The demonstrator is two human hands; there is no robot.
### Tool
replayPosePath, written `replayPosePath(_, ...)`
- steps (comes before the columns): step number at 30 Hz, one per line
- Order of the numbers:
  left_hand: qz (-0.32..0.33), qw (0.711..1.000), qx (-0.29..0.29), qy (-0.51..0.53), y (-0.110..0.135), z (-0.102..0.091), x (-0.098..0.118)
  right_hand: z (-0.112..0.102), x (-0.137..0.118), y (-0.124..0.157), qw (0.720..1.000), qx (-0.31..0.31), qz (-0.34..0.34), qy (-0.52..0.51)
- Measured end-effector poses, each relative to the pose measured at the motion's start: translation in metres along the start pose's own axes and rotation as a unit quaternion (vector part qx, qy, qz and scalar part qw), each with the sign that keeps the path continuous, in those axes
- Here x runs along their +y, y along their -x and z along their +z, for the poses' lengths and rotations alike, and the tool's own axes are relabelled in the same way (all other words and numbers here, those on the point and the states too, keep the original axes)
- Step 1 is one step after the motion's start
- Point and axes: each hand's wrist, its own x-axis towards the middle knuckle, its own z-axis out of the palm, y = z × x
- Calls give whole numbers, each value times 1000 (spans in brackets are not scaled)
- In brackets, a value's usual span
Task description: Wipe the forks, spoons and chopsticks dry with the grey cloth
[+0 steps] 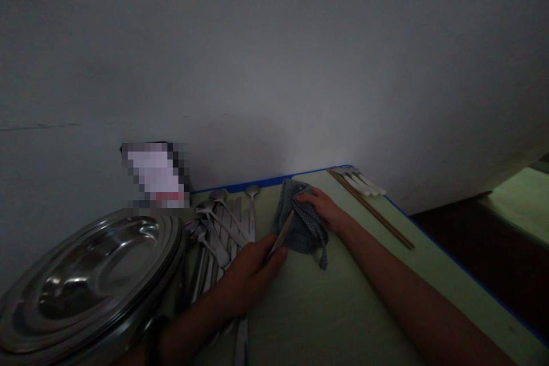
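My left hand [255, 269] is closed around a slim, flat piece of cutlery [283, 233] that slants up and to the right. Its far end meets a grey cloth [285, 206], so I cannot tell its kind. My right hand [321, 206] grips that cloth from the right, fingers over its folded, patterned edge. Just left of my left hand lies a spread of metal spoons [219, 197] and table knives [237, 209], partly covered by my forearm. Another spoon [252, 190] lies near the table's back edge.
Stacked shiny metal plates [167, 257] stand at the left. Behind them a blurred-out phone-like device [156, 174] leans against the wall [274, 68]. Brown chopsticks [377, 214] and white-handled forks [360, 184] lie at the right of the pale green, blue-edged table [309, 314].
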Motion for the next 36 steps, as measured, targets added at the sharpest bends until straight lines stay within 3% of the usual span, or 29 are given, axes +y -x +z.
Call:
replayPosePath(5, -6, 1000, 9, 21, 0, 1, 1, 1, -1, 0, 1000, 22, -1, -2)
replayPosePath(13, -6, 992, 33, 125, 0, 3, -1, -1, 0, 0, 1000, -19, -12, 8)
replayPosePath(29, -4, 997, -11, 75, -1, 2, -1, 0, -1, 4, 998, -51, -22, 29)
replayPosePath(36, 1, 997, -11, 76, -1, 4, -3, -1, 0, 3, 999, -22, -10, 42)
